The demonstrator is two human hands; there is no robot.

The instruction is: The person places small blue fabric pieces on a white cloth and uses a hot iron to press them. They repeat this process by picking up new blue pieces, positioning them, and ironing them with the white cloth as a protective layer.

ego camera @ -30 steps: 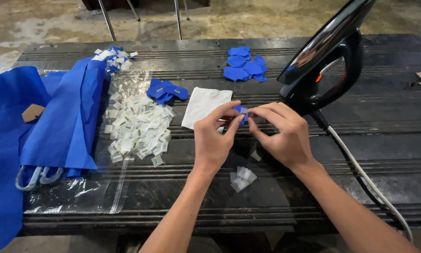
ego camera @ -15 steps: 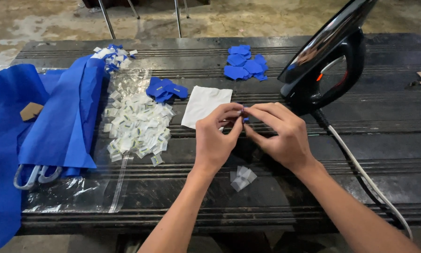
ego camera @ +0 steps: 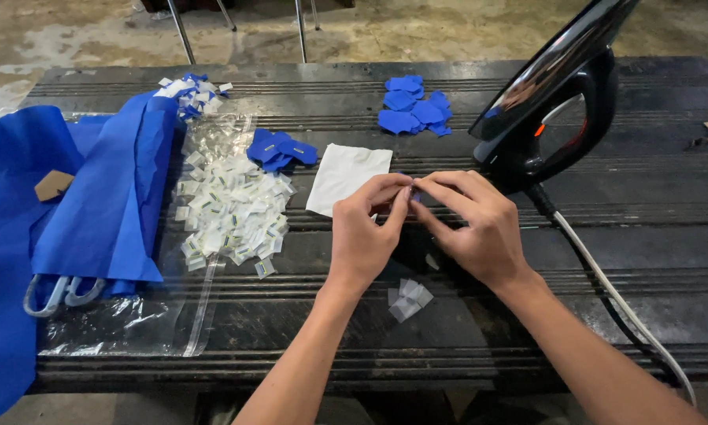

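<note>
Standing upright on the dark table: black iron. Lying at left: blue fabric, then heap of white tags. Pinching a tiny blue patch, mostly hidden, above table centre: left hand and right hand, fingertips closed. Likely weightless, limp; gripping by edges.

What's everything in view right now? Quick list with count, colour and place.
table: one, dark, ridged, under everything
iron: one, black, upright at right, white cord trailing
white sheet: one, centre
blue patches: a pile at the far edge, another left of the sheet
white labels: heap on clear plastic bag
blue fabric: folded, left
clear scraps: few, near edge
left hand, right hand: fingertips pinching a small blue piece
</note>
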